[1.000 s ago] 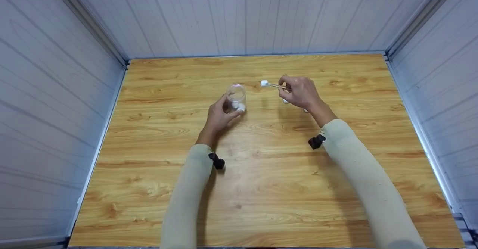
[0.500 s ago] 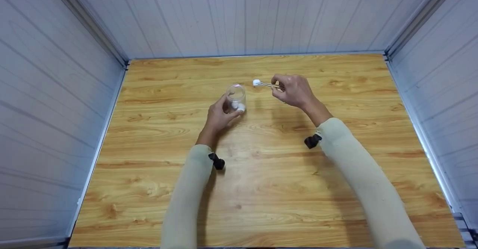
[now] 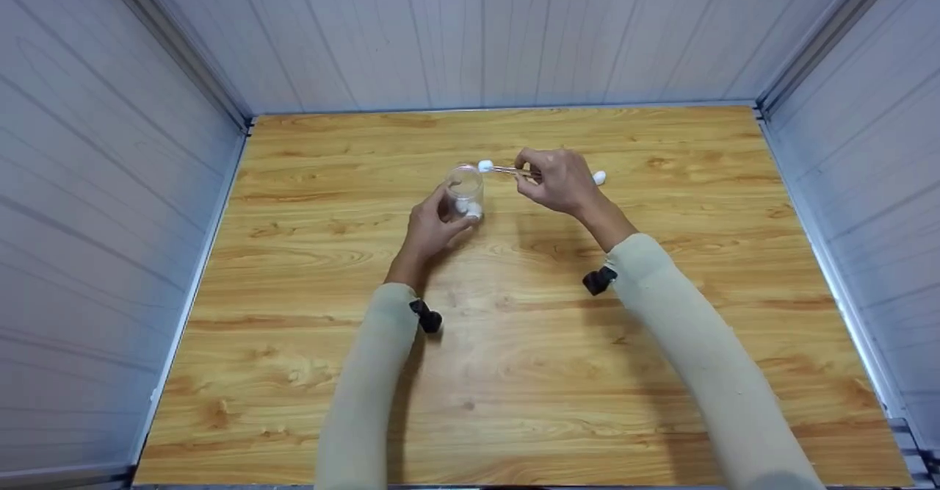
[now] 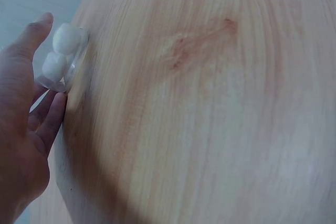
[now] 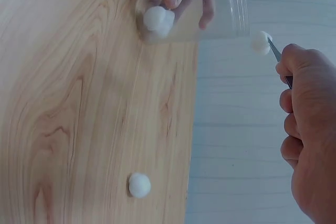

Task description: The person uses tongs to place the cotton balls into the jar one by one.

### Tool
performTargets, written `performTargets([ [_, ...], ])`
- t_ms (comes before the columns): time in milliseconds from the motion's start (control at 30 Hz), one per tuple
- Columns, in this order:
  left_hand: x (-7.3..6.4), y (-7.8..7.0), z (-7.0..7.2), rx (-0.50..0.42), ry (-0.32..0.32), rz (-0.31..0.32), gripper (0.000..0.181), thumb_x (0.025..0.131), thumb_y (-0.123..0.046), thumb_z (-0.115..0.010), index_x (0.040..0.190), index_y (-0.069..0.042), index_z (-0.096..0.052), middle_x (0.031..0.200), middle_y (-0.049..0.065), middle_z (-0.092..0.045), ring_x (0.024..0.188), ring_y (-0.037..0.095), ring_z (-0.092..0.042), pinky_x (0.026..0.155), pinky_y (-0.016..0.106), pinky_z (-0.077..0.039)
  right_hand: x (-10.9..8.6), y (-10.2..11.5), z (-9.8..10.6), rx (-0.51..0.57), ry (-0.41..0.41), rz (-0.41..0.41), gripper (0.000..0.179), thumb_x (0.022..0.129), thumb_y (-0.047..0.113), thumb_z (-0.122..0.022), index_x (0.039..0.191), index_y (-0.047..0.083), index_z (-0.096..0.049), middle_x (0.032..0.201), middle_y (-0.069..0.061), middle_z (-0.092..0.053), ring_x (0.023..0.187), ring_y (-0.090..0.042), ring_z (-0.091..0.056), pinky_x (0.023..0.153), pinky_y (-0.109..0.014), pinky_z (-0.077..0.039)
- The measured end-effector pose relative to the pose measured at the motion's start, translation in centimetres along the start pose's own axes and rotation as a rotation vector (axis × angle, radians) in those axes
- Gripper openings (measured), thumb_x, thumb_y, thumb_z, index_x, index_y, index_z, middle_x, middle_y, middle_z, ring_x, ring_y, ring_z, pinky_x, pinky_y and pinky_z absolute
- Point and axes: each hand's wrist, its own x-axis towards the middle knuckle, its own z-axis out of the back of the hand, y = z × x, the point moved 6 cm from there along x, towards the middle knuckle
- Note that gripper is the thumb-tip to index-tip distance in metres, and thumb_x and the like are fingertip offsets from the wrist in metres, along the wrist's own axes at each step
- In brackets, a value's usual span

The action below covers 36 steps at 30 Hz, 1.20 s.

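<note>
My left hand grips the lower part of a clear jar standing upright on the table. A couple of white cotton balls lie at the jar's bottom. My right hand pinches metal tweezers, whose tips hold another cotton ball. That ball is level with the jar's mouth, just right of its rim. The right wrist view shows it a little apart from the threaded opening. One loose cotton ball rests on the table behind the right hand.
The wood-grain table is bounded by a white panelled back wall and side walls. A small black device sits at the left sleeve's cuff, another at the right cuff.
My right hand has moved left with the tweezers and cotton ball, bringing them beside the jar's rim. A loose cotton ball behind the hand has come into sight. The left hand stays put.
</note>
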Motion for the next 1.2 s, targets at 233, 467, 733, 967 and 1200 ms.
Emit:
performTargets([
  [233,-0.8,-1.8,0.2,-0.028,0.023,0.048,0.077,0.097,-0.029,-0.092,0.162,-0.014,-0.056,0.151,0.019,-0.071,0.143,0.033,-0.068,0.123,0.046,-0.056,0.3,0.7,-0.6,0.016,0.014,0.017,0.016,0.102,0.017,-0.070,0.110,0.005,-0.076,0.080,-0.016,-0.078,0.066,-0.033,-0.068,0.062,-0.046,-0.050],
  [467,-1.0,-2.5,0.2,-0.031,0.033,0.062,0.078,0.097,-0.026,-0.092,0.164,-0.013,-0.054,0.153,0.019,-0.069,0.147,0.033,-0.067,0.125,0.046,-0.055,0.3,1.2,-1.1,0.029,0.019,0.022,0.017,0.101,0.017,-0.070,0.111,0.005,-0.077,0.082,-0.017,-0.079,0.068,-0.033,-0.068,0.064,-0.046,-0.050],
  [733,-0.7,-2.0,0.3,-0.031,0.038,0.050,0.080,0.096,-0.028,-0.093,0.164,-0.014,-0.054,0.154,0.019,-0.069,0.146,0.034,-0.066,0.126,0.047,-0.054,0.4,1.4,-1.3,0.026,0.021,0.030,0.015,0.101,0.016,-0.071,0.111,0.005,-0.076,0.083,-0.016,-0.079,0.069,-0.033,-0.069,0.063,-0.047,-0.051],
  [967,-0.2,-0.9,0.1,-0.018,0.014,0.036,0.081,0.091,-0.035,-0.098,0.160,-0.017,-0.058,0.142,0.015,-0.074,0.132,0.026,-0.070,0.115,0.039,-0.059,0.4,1.5,-1.8,0.042,0.042,0.023,0.016,0.101,0.018,-0.070,0.110,0.005,-0.076,0.083,-0.016,-0.079,0.069,-0.032,-0.067,0.064,-0.044,-0.049],
  [1200,-0.3,-1.4,0.3,-0.046,0.014,0.021,0.082,0.090,-0.030,-0.098,0.160,-0.014,-0.058,0.153,0.019,-0.071,0.139,0.032,-0.070,0.118,0.046,-0.058,0.1,1.2,-2.2,0.049,0.046,0.021,0.016,0.101,0.018,-0.070,0.110,0.005,-0.074,0.084,-0.019,-0.079,0.069,-0.034,-0.069,0.064,-0.050,-0.053],
])
